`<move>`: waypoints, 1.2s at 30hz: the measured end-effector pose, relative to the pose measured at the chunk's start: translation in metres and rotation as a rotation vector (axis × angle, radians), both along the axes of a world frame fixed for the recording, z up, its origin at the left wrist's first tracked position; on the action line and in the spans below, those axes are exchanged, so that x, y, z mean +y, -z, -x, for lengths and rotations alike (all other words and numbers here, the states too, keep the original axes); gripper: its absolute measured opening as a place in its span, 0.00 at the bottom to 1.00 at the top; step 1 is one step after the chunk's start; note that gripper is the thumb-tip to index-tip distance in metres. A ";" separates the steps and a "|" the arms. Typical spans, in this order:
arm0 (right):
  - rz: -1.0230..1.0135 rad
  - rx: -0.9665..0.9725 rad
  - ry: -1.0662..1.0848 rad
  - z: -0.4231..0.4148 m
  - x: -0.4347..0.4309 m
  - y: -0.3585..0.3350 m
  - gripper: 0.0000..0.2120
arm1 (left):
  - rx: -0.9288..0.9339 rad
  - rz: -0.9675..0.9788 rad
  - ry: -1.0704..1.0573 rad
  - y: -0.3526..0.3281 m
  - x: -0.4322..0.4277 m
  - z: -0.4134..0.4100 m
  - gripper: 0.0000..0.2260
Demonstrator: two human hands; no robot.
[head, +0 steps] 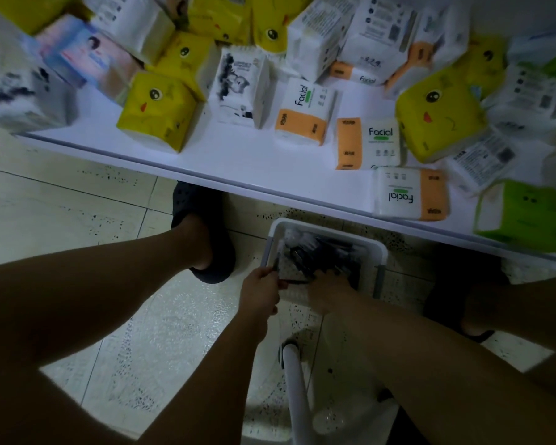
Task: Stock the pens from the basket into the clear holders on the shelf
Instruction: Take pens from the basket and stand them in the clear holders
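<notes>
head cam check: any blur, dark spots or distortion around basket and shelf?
Head view: tissue packs at the left and top edges smear with blur, the centre Facial packs read sharp; the basket sits in dim light, its pens merging into a dark mass; wide-angle distortion fans the packs outward on the shelf.

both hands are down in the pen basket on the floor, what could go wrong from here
The left hand grips pens; they could slip while the right hand reaches into the basket. The Facial tissue pack sits at the shelf edge just above the basket; straightening up might knock it off.
</notes>
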State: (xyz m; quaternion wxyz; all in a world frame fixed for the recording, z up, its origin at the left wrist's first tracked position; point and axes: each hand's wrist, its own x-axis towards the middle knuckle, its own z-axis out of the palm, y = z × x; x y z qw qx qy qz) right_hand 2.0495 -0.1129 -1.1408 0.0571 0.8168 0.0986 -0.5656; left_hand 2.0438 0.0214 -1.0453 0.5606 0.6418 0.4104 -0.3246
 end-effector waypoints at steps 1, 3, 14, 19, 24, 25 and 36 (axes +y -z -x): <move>0.001 -0.010 0.013 0.000 0.000 -0.001 0.27 | -0.023 -0.007 0.015 0.000 0.000 0.001 0.10; -0.047 -0.090 0.079 -0.003 0.001 -0.004 0.22 | -0.080 -0.011 0.038 -0.001 0.000 0.000 0.09; -0.166 -0.182 0.548 -0.005 -0.024 -0.046 0.07 | -0.121 -0.032 0.104 -0.011 -0.020 -0.005 0.08; -0.199 -0.079 0.850 0.007 -0.041 -0.070 0.10 | -0.226 -0.036 0.221 -0.019 -0.035 0.001 0.10; -0.313 -0.240 1.059 0.019 -0.052 -0.099 0.13 | -0.222 -0.021 0.290 -0.037 -0.054 0.002 0.10; -0.338 -0.296 1.088 0.022 -0.055 -0.107 0.14 | -0.226 -0.008 0.296 -0.041 -0.057 0.002 0.09; -0.806 -0.681 1.458 0.030 -0.080 -0.197 0.06 | -0.680 0.018 0.345 -0.124 -0.103 -0.002 0.09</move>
